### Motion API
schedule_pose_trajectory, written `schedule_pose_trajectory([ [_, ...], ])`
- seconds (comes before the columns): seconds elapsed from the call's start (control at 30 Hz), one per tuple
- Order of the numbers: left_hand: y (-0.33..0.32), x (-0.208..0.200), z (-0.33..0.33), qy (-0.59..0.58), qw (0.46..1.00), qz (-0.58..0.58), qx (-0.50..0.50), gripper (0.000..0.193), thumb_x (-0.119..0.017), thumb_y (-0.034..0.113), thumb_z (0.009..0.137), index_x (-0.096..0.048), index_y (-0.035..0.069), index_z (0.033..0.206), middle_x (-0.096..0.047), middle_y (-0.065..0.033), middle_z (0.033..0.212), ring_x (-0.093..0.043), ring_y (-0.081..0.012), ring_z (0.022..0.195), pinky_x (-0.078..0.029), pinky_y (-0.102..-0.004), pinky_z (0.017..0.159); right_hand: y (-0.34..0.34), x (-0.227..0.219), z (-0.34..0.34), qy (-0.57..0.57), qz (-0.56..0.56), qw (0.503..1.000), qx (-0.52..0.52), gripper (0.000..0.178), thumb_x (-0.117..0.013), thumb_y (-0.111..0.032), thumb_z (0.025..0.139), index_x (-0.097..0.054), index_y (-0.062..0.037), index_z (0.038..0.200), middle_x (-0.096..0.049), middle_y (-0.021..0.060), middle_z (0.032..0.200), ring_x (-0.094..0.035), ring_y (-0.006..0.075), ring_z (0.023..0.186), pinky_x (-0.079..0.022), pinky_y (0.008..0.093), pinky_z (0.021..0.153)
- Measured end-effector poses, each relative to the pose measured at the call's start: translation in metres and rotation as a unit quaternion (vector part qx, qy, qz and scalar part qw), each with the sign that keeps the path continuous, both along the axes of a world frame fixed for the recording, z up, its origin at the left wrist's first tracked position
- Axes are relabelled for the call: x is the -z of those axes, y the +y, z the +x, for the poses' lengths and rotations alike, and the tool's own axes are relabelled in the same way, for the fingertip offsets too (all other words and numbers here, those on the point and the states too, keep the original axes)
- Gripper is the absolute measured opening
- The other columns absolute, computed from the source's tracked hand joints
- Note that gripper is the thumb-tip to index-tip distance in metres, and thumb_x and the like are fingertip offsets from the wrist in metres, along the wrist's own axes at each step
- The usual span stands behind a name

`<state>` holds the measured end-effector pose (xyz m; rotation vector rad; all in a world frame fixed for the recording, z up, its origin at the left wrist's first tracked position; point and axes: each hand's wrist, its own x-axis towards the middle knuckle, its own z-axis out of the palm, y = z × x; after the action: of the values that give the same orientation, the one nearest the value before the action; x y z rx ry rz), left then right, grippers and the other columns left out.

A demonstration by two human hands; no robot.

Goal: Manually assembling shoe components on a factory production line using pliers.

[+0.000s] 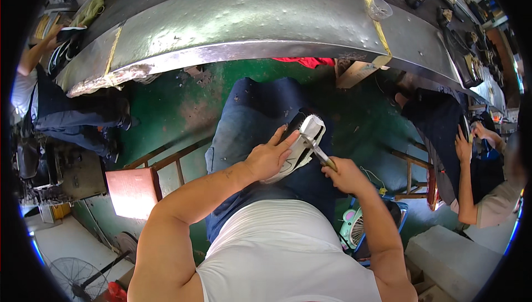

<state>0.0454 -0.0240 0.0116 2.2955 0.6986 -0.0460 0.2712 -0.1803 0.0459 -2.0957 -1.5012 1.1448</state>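
Green-painted concrete floor (166, 108) spread under a long, dented metal workbench (249, 19) that curved across the top of the view, its edge marked with yellow tape. Below it, the person sat with legs in dark blue jeans (244, 119), and a white sneaker (302, 141) with a dark lining lay sole-side up on the right thigh. The left hand (270, 158) pressed on the side of the shoe, fingers spread over its upper and thumb toward the heel, steadying it there. The right hand (346, 175) was clenched around the wooden handle of a small metal hammer (315, 145), whose head rested against the sole near the toe.

To the left stood a wooden stool (136, 188) with a reddish seat, and beyond it another person in a white top and dark trousers worked at the bench. On the right a second co-worker sat on a stool, one hand (463, 146) laid on dark fabric. A small mint-green fan (352, 230) sat on the floor just beside the person's right arm, and a black floor fan (77, 277) showed at lower left.
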Motion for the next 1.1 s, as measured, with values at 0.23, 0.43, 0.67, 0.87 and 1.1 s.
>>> schedule_pose_trajectory([
  [0.23, 0.009, -0.009, 0.013, 0.04, 0.999, -0.007, 0.032, 0.06, -0.048, 0.03, 0.102, -0.025, 0.028, 0.157, -0.026, -0.0316, 0.156, -0.069, -0.0473, 0.092, -0.058, -0.0456, 0.082, 0.022, -0.013, -0.012, 0.074, 0.144, 0.981, 0.108, 0.029, -0.054, -0.026, 0.099, -0.059, 0.0001, 0.112, -0.066, 0.0197, 0.086, -0.067, 0.0376, 0.075, -0.053, 0.0442, 0.07],
  [0.43, 0.013, -0.037, 0.012, 0.145, 0.984, -0.007, 0.105, 0.063, -0.053, 0.034, 0.1, -0.025, 0.033, 0.157, -0.02, -0.0357, 0.156, -0.067, -0.0501, 0.098, -0.057, -0.0454, 0.087, 0.026, 0.019, -0.022, -0.06, 0.107, 0.992, 0.034, 0.032, -0.052, -0.03, 0.099, -0.059, -0.0003, 0.11, -0.067, 0.0255, 0.094, -0.064, 0.0469, 0.086, -0.051, 0.0524, 0.075],
  [0.67, -0.029, 0.025, -0.025, -0.05, 0.96, -0.154, -0.23, 0.07, -0.059, 0.034, 0.096, -0.034, -0.001, 0.151, -0.06, -0.0276, 0.131, -0.063, -0.0399, 0.116, -0.048, -0.0393, 0.101, 0.025, -0.002, -0.017, 0.001, 0.045, 0.999, 0.007, 0.036, -0.053, -0.032, 0.1, -0.059, 0.0009, 0.11, -0.067, 0.0255, 0.095, -0.064, 0.0458, 0.09, -0.051, 0.0507, 0.078],
  [0.87, -0.018, 0.005, -0.022, -0.044, 0.968, -0.197, -0.151, 0.088, -0.069, 0.026, 0.086, -0.023, 0.005, 0.157, -0.064, -0.029, 0.122, -0.064, -0.0384, 0.115, -0.047, -0.0403, 0.101, 0.009, -0.011, -0.051, -0.052, -0.029, 0.998, -0.03, 0.037, -0.052, -0.034, 0.1, -0.06, 0.0006, 0.11, -0.068, 0.0255, 0.095, -0.065, 0.0444, 0.091, -0.05, 0.0499, 0.079],
  [1.1, 0.021, -0.075, -0.029, 0.133, 0.985, -0.104, -0.022, 0.101, -0.073, 0.025, 0.077, -0.015, 0.013, 0.159, -0.067, -0.0314, 0.107, -0.066, -0.046, 0.099, -0.052, -0.0455, 0.091, -0.035, 0.041, -0.039, 0.167, 0.095, 0.973, 0.131, 0.031, -0.057, -0.028, 0.099, -0.061, 0.0014, 0.109, -0.068, 0.0146, 0.086, -0.067, 0.0254, 0.081, -0.052, 0.0368, 0.075],
])
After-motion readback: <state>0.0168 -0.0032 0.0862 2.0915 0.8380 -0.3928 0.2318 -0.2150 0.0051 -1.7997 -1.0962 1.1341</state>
